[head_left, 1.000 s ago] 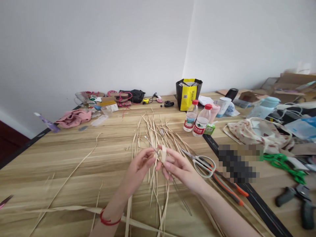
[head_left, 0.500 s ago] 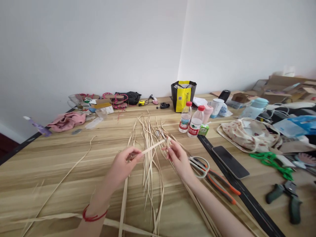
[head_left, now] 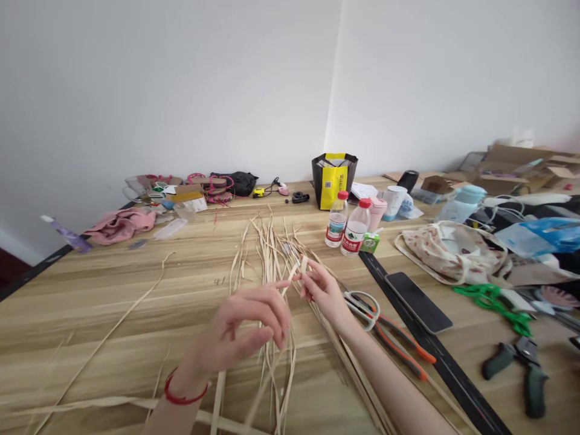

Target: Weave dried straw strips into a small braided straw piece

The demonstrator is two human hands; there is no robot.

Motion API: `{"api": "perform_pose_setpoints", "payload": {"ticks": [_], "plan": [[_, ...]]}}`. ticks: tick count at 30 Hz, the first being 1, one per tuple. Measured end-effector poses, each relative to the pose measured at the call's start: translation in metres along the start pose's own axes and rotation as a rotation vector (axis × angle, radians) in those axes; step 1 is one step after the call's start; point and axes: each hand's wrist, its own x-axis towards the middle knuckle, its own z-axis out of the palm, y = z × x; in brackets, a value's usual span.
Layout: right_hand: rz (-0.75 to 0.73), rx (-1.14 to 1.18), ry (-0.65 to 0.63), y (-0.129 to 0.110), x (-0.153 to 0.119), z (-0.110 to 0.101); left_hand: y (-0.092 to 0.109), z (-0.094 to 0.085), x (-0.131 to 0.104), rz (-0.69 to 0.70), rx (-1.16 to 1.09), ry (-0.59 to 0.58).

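My right hand [head_left: 322,291] pinches a pale flat strip [head_left: 304,266], probably bamboo or wood, bent over at the fingertips. Part of that strip slants down toward my left hand [head_left: 254,323]. With fingers apart and the index finger stretched toward the right fingertips, the left hand appears to grip nothing; it is slightly blurred. A red cord bracelet circles the left wrist. Beneath both hands lies a loose bundle of long thin strips [head_left: 268,248]. Just beyond the right fingertips, a thin metal tool [head_left: 292,251] rests among the strips, its kind unclear.
Right of my right forearm lie grey-handled scissors [head_left: 362,309], orange-grey pliers [head_left: 403,347], a black bar [head_left: 457,368] and a phone [head_left: 419,302]. Two bottles [head_left: 356,229] stand behind, near a yellow-black bag [head_left: 334,181]. Green-handled cutters [head_left: 521,368] lie far right.
My left hand has let go of the strip stretched between the hands and moved right, its fingers opening. The right hand still pinches the strip, slightly lower. The view has shifted a little.
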Motion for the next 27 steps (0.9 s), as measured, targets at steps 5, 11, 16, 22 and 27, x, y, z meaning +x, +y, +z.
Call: {"api": "perform_pose_setpoints", "payload": {"ticks": [5,11,16,22,27], "plan": [[-0.006,0.063,-0.036,-0.006,0.001,0.0,-0.025,-0.011,0.0,-0.366,0.144,0.23],[0.007,0.077,-0.087,-0.014,-0.002,0.0,-0.041,-0.029,-0.002,-0.558,0.157,0.308],[-0.019,0.044,-0.098,-0.011,-0.003,0.001,-0.038,-0.034,-0.003,-0.618,0.236,0.404],[-0.015,0.001,-0.119,-0.005,-0.004,0.0,-0.035,-0.041,-0.009,-0.716,0.264,0.524],[-0.009,-0.023,-0.126,-0.001,-0.003,-0.001,-0.024,-0.052,-0.015,-0.68,0.186,0.336]]}}
